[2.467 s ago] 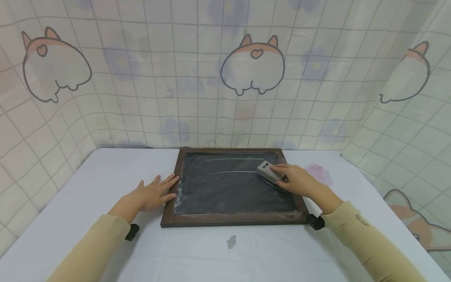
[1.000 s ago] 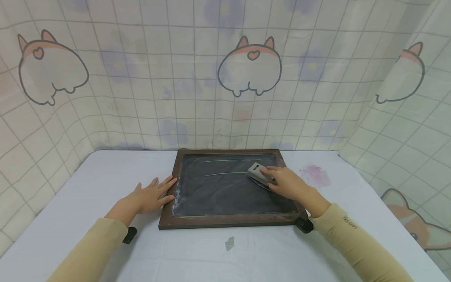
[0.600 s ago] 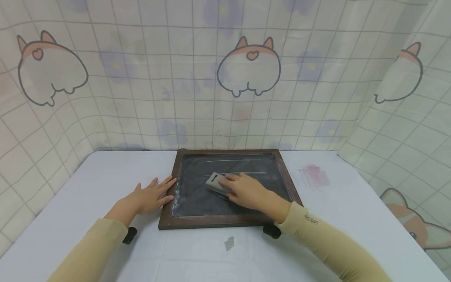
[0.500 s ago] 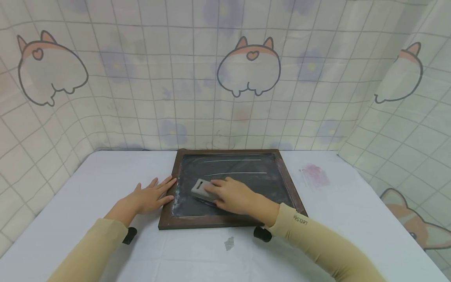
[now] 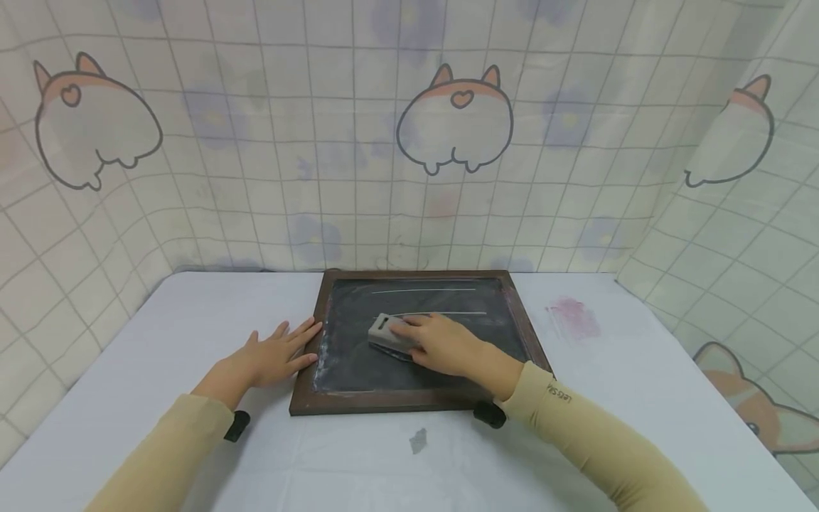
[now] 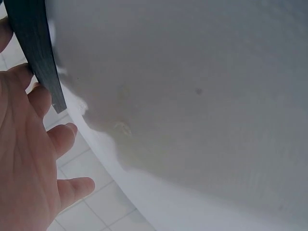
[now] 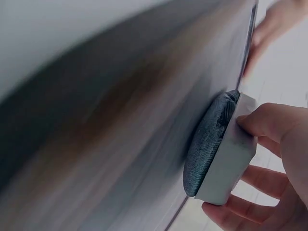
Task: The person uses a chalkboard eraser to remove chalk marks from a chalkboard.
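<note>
A chalkboard (image 5: 435, 370) with a brown wooden frame lies on the white table and carries two thin chalk lines (image 5: 441, 313). My right hand (image 5: 448, 346) grips a grey board eraser (image 5: 387, 333) over the left-centre of the board, near the lower line's left end. In the right wrist view, thumb and fingers hold the hard back of the eraser (image 7: 226, 163); its dark cloth pad (image 7: 207, 144) faces the board, though contact is hard to confirm. My left hand (image 5: 269, 355), fingers spread, rests on the frame's left side. The left wrist view shows its fingers at the frame's edge (image 6: 38, 53).
The white table (image 5: 358, 462) extends around the board, with a pink stain (image 5: 572, 318) to the right and a small grey patch (image 5: 419, 441) in front. A patterned curtain (image 5: 358, 178) hangs behind and at both sides.
My right hand has carried the eraser leftward from the board's right side to left of centre, then slightly back right and away from me since half a second ago. The left hand stays put.
</note>
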A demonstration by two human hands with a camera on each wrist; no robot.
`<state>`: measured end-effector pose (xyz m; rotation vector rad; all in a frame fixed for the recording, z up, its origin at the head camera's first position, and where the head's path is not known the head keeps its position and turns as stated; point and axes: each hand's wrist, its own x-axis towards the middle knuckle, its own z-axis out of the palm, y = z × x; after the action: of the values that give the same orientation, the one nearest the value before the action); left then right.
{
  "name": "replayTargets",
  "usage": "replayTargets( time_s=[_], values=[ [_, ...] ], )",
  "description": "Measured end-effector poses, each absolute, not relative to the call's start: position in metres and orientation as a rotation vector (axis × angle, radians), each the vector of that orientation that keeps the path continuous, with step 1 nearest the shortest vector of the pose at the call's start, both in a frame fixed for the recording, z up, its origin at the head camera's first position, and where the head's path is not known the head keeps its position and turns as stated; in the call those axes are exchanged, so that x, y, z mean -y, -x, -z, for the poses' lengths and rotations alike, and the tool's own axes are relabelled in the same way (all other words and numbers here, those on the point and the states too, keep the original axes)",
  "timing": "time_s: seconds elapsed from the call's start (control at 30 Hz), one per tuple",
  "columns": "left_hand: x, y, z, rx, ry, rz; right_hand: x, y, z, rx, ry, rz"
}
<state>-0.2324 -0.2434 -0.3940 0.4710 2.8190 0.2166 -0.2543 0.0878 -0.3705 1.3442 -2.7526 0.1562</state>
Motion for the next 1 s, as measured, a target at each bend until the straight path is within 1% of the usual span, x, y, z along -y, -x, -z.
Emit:
replayTargets(
  time_s=[0.33,0.5,0.7,0.8,1.0],
  values=[
    [0.243,0.233,0.393,-2.813,-0.489,-0.217,-0.182,0.270,0.373,2.822,-1.009,-0.220],
    [0.244,0.232,0.393,-2.814,-0.483,-0.227,-0.211,0.276,0.374,2.854,-0.844,-0.181],
    [0.245,0.232,0.395,-2.816,-0.490,-0.236,-0.210,0.280,0.370,2.942,-0.694,-0.161],
    [0.245,0.232,0.396,-2.817,-0.484,-0.232,-0.202,0.280,0.369,2.938,-0.705,-0.143],
    [0.244,0.232,0.394,-2.819,-0.476,-0.222,-0.177,0.281,0.368,2.897,-0.809,-0.066]
  ],
)
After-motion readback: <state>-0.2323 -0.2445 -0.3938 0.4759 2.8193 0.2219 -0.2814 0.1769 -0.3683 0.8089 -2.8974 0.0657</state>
